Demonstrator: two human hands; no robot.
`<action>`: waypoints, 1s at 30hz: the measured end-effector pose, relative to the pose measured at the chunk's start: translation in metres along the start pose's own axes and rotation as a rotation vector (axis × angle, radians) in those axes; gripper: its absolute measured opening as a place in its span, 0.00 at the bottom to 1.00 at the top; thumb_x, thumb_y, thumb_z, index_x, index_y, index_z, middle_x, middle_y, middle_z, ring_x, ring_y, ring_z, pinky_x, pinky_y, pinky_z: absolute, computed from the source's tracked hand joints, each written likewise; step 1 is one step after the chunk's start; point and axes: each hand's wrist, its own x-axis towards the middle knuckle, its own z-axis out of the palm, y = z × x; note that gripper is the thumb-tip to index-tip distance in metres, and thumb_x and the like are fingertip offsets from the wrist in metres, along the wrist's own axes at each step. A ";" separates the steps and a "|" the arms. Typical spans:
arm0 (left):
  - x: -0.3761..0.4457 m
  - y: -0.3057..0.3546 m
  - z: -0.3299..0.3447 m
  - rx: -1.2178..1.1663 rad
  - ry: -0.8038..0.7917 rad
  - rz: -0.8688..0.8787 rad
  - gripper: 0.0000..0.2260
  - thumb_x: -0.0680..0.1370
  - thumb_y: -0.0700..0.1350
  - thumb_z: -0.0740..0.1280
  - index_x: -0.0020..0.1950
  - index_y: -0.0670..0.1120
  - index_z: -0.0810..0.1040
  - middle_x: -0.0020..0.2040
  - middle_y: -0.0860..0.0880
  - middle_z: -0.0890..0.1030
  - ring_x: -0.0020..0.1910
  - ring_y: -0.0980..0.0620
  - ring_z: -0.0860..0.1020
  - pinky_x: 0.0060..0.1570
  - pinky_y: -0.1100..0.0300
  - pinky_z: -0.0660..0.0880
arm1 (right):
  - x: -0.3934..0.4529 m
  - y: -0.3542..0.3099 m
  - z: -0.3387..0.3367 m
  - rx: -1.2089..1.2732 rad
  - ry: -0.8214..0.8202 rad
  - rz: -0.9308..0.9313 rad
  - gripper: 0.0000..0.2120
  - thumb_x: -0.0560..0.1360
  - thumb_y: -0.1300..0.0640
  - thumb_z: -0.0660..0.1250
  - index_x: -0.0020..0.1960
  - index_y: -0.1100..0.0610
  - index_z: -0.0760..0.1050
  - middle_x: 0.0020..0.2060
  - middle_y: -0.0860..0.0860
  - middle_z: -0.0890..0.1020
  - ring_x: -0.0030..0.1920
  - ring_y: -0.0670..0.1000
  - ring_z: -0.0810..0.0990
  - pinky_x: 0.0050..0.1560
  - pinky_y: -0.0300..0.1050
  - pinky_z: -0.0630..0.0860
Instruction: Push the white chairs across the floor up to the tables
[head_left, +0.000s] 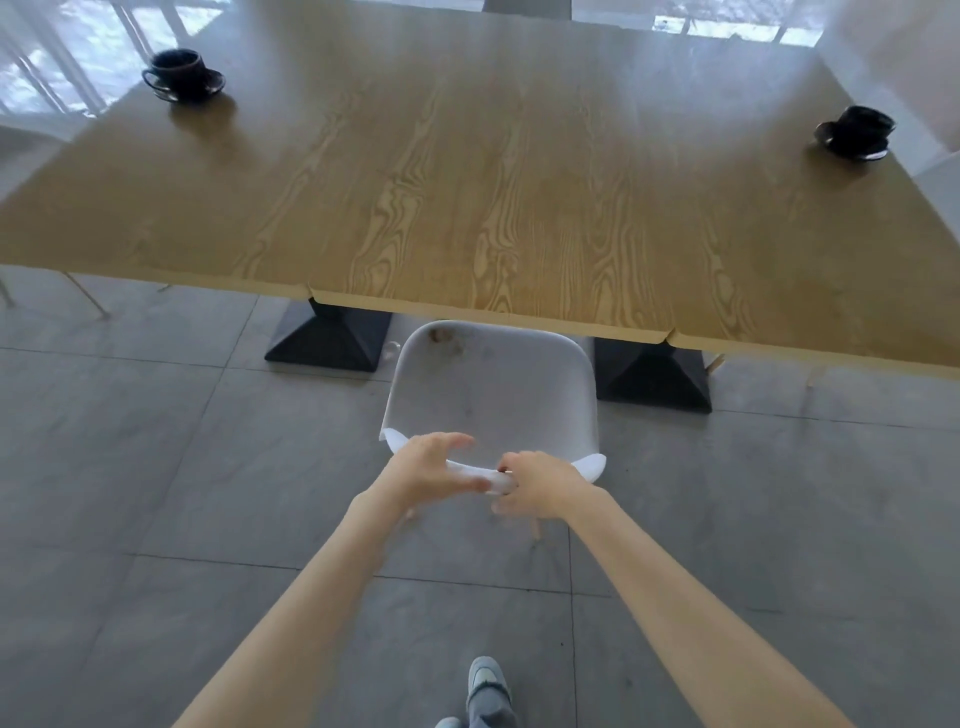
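Note:
A white plastic chair (491, 387) stands in front of me, its seat facing the wooden table (467, 197), the seat's front edge just under the table's near edge. A brown stain marks the seat's far left corner. My left hand (434, 467) grips the top rim of the chair's backrest, thumb below and fingers over it. My right hand (537, 483) holds the same rim just to the right, fingers curled around it. The chair's legs are mostly hidden beneath the seat and my arms.
Two black pedestal bases (330, 335) (654, 379) flank the chair under the table. A dark cup on a saucer (182, 75) sits at the table's far left, another (854, 132) at the far right. Grey floor tiles (156, 467) surround me. My shoe (485, 680) shows at the bottom.

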 end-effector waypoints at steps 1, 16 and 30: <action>-0.005 0.003 -0.006 -0.097 0.031 -0.006 0.26 0.71 0.50 0.72 0.67 0.47 0.72 0.58 0.49 0.75 0.64 0.55 0.69 0.65 0.62 0.65 | -0.002 -0.004 -0.005 0.010 -0.017 -0.012 0.19 0.73 0.54 0.64 0.62 0.55 0.70 0.57 0.53 0.78 0.56 0.55 0.77 0.55 0.49 0.74; -0.095 -0.029 -0.086 -0.613 0.866 -0.151 0.18 0.79 0.45 0.62 0.68 0.45 0.68 0.57 0.45 0.79 0.52 0.50 0.76 0.47 0.65 0.68 | -0.034 -0.153 -0.056 0.433 0.283 -0.523 0.22 0.77 0.48 0.61 0.68 0.53 0.65 0.53 0.53 0.80 0.52 0.52 0.80 0.58 0.50 0.76; -0.206 -0.201 -0.227 -0.625 1.044 -0.333 0.27 0.74 0.53 0.66 0.70 0.44 0.67 0.65 0.41 0.76 0.61 0.44 0.76 0.56 0.58 0.68 | 0.000 -0.416 -0.043 0.374 0.244 -0.884 0.24 0.76 0.45 0.61 0.69 0.49 0.63 0.60 0.49 0.74 0.54 0.49 0.77 0.55 0.52 0.77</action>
